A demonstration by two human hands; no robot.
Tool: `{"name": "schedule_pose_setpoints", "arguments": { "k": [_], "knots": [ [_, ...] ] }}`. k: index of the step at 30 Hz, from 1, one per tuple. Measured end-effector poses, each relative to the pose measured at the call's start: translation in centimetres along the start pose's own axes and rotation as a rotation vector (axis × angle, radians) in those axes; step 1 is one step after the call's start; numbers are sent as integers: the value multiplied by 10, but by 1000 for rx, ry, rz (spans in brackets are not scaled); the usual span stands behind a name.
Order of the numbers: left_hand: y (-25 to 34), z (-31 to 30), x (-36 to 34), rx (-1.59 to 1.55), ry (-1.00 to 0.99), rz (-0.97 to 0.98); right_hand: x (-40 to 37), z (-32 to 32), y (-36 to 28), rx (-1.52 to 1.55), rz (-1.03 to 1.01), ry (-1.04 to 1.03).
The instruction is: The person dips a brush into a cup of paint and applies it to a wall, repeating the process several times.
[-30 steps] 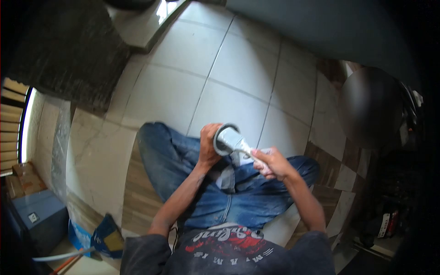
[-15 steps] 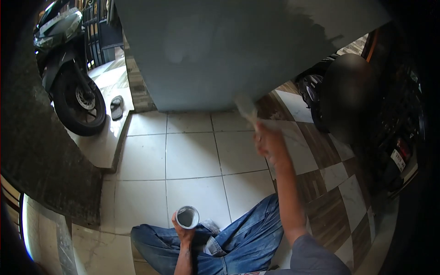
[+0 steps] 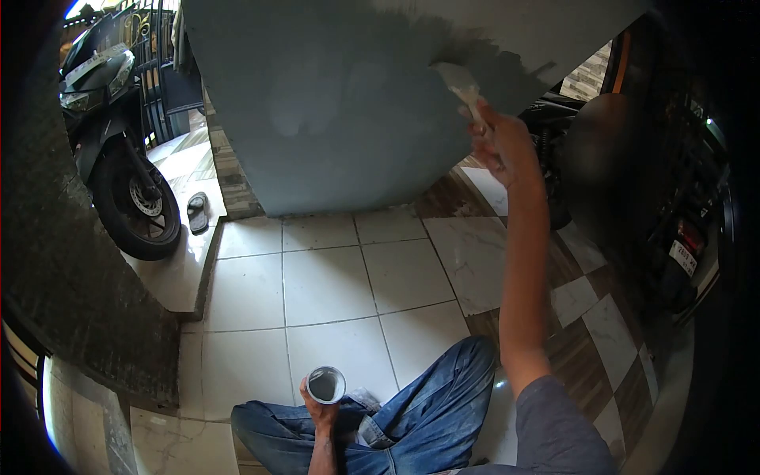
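My right hand (image 3: 500, 144) is closed around the handle of a paintbrush (image 3: 459, 81), raised in front of the wall. The pale bristles lie against or very near the grey-painted wall (image 3: 332, 119), just below the ragged edge where darker grey meets a lighter surface. Low in the view, above my crossed legs in blue jeans, my left hand (image 3: 321, 409) is wrapped round a cup (image 3: 325, 385) of grey paint, its open top facing up.
A motorcycle (image 3: 131, 166) stands at the left, with a sandal (image 3: 198, 213) beside its wheel. Another motorcycle (image 3: 685, 253) is in shadow at the right, near a blurred shape. White tiles (image 3: 328, 285) cover the floor before the wall.
My right hand has moved up with the brush, from the wall's lower edge to its upper painted area. The view has tilted up slightly; my left hand still holds the cup.
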State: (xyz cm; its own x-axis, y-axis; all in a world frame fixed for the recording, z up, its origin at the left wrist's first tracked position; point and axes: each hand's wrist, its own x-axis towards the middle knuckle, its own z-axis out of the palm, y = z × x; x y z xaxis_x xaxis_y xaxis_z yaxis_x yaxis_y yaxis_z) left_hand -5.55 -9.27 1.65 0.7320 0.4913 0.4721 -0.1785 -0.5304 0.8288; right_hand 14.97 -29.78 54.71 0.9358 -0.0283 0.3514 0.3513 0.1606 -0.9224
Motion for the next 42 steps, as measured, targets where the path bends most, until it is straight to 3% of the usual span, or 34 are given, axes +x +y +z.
{"name": "schedule_pose_setpoints", "arguments": {
  "k": [8,14,17,25,27,32,37,42],
  "knots": [
    [1,0,0,-94,0,-57,1,-8,-42,24,-102,-69],
    [-5,1,-2,70,-18,10,-25,-9,-16,-29,-252,49],
    [-1,-2,-3,-132,-11,-82,3,-14,20,19,-265,87],
    [-3,1,-1,-90,-87,-64,34,-30,102,83,-26,-54],
    [-5,1,-4,-93,-73,-64,4,-35,104,10,23,40],
    [1,-2,-1,-104,-59,-87,0,-26,78,-61,70,278],
    [12,-4,5,115,-24,75,35,-19,20,-67,-21,50],
    [0,0,4,30,-85,47,7,-5,-42,-148,-124,26]
  ]
}}
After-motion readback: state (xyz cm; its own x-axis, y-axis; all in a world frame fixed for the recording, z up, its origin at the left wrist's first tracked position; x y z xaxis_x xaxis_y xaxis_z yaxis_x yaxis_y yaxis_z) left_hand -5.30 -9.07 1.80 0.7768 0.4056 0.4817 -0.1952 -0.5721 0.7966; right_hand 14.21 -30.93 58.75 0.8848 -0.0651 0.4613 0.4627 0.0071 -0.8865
